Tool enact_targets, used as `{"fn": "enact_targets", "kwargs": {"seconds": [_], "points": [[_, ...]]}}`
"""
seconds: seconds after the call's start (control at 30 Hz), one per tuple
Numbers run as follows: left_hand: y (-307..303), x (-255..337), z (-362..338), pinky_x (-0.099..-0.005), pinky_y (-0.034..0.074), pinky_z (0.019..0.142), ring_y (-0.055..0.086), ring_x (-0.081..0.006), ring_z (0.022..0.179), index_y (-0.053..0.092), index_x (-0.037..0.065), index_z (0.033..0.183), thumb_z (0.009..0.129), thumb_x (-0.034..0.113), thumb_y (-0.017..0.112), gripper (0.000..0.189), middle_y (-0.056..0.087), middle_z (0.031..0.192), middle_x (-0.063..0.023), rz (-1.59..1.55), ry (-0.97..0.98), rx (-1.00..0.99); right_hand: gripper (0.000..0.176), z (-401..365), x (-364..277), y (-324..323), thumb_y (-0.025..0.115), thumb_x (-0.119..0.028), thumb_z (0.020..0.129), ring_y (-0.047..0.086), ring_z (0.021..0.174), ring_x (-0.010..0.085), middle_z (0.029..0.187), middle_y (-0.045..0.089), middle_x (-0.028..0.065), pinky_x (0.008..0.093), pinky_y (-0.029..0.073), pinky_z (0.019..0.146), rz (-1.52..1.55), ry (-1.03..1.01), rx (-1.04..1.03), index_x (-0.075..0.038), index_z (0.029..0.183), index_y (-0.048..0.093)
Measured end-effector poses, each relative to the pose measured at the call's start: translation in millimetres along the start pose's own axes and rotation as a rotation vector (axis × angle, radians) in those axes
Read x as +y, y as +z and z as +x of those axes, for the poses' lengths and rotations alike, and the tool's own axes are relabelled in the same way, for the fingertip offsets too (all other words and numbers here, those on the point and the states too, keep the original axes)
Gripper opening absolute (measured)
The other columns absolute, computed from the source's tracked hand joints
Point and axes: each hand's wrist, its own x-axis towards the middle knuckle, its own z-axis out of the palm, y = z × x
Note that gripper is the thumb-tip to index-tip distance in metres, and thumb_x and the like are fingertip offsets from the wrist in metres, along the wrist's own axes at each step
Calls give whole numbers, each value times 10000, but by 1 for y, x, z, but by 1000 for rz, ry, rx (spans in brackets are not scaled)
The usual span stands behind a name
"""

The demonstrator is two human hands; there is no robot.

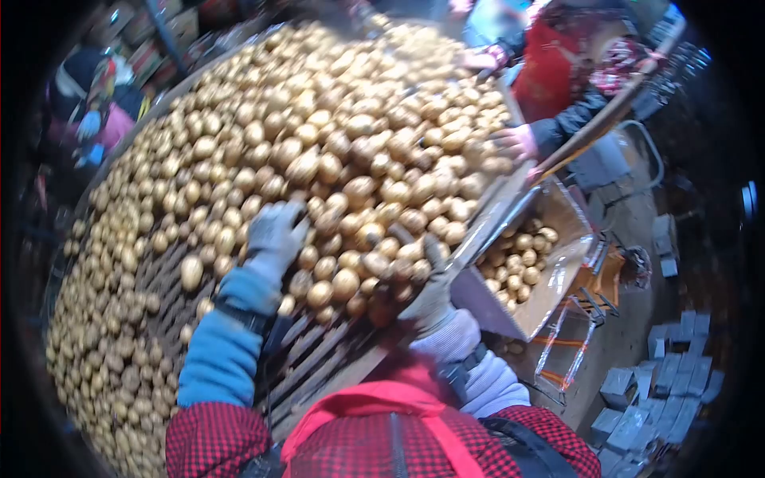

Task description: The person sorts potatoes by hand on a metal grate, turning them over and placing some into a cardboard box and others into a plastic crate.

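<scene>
Showing, in the head view, a slatted sorting table [311,358] heaped with potatoes [335,127]. The left hand [275,235], gloved, lies palm down on the heap with fingers stretched out, gripping nothing. The right hand [430,293], also gloved, reaches into the potatoes at the table's near edge; whether it clasps one cannot be told. Just beside that edge, an open cardboard box [562,271] holds a shallow layer of potatoes. A co-worker's hand [514,143] rests on the heap's far side.
</scene>
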Motion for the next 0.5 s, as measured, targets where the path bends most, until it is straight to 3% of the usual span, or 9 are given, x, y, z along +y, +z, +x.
{"fn": "enact_targets", "kwargs": {"seconds": [0.03,0.1,0.17,0.27,0.33,0.37,0.43,0.47,0.5], "points": [[2,-4,-1,-496,527,829,658,-342,936,707,195,1076,864,281,745,232,697,943,-103,-51,-16,-3,655,-3,5,3,386,-482,1093,653,1249,306,1499,557,153,442,570,1018,-143,-61,8,-35,1570,392],[-2,0,-2,-478,533,871,657,-336,988,722,193,1103,868,292,749,256,714,1005,-105,-57,-13,-10,620,1,4,-18,367,-446,1102,632,1282,303,1506,553,145,441,553,1045,227,67,-254,-40,1570,398],[-18,15,2,-493,514,916,655,-345,1046,716,185,1173,878,288,752,314,719,1048,-106,62,-57,-155,588,1,9,-16,358,-377,1107,564,1363,307,1510,543,154,460,512,1105,-20,-31,-138,-43,1590,350],[-27,18,6,-490,513,921,651,-343,1057,710,177,1163,883,296,754,308,719,1062,-104,82,-55,-211,579,2,10,-20,379,-347,1106,577,1349,319,1491,555,155,464,512,1107,203,45,-249,-35,1591,337],[-27,20,8,-485,514,922,651,-343,1057,708,173,1145,883,299,757,295,718,1061,-103,89,-66,-217,590,6,17,-26,423,-385,1097,610,1309,319,1468,568,156,469,524,1094,-279,-113,-2,-45,1577,374],[-27,21,8,-481,515,923,650,-343,1057,705,169,1127,882,301,760,284,718,1060,-101,95,-80,-231,590,4,15,-23,423,-385,1097,610,1309,319,1468,568,156,469,524,1094,-280,-118,-6,-45,1577,374],[-24,18,5,-472,526,899,661,-324,1039,695,165,1089,874,295,761,260,720,1039,-92,108,-75,-199,639,-4,8,-10,459,-485,1076,644,1266,310,1459,574,157,462,573,1017,96,44,-131,-68,1558,415],[-22,14,5,-469,525,894,666,-324,1032,701,161,1081,871,292,763,255,727,1030,-94,9,-121,-161,639,-8,8,-4,459,-485,1076,644,1266,310,1459,574,157,462,573,1017,95,44,-140,-68,1558,415],[-20,10,3,-467,524,890,671,-325,1025,706,157,1072,867,289,766,251,733,1020,-96,-92,-165,-122,662,-11,9,0,460,-521,1068,656,1245,303,1465,572,155,447,594,938,87,59,-78,-74,1554,424]]}}
